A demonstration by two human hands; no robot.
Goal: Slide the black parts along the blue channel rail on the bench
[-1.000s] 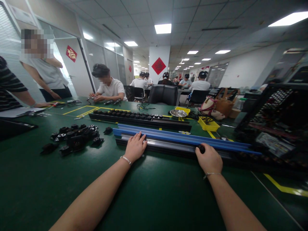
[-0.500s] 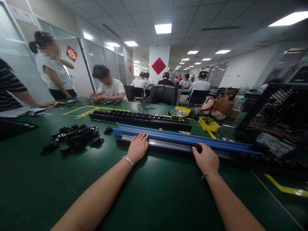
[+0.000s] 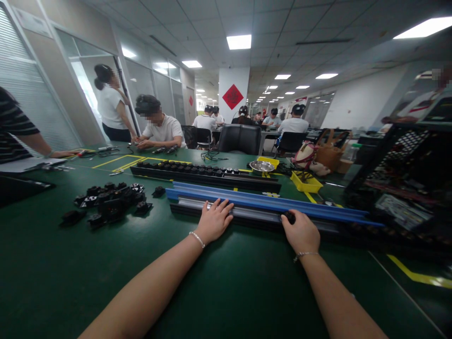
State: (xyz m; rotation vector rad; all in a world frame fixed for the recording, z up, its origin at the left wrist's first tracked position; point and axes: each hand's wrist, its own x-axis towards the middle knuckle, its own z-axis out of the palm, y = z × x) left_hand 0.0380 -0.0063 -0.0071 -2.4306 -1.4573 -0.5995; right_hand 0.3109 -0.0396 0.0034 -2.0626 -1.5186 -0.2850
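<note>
A long black rail with a shiny channel lies across the green table in front of me. My left hand rests on the rail with its fingers stretched and apart, holding nothing. Further right, my right hand grips a small black part at the rail's channel; most of the part is hidden by my fingers. Right behind the rail runs a long blue rail. To the left sits a pile of loose black parts, with a single black part lying between the pile and the rails.
Behind the blue rail stands another black rail filled with black parts. A metal bowl and a yellow tray are at the back right. A dark open rack stands at right. A co-worker sits across the table.
My left hand has slid right along the rail, and its fingers have spread. My right hand has barely moved. A standing person at the back left has moved right.
</note>
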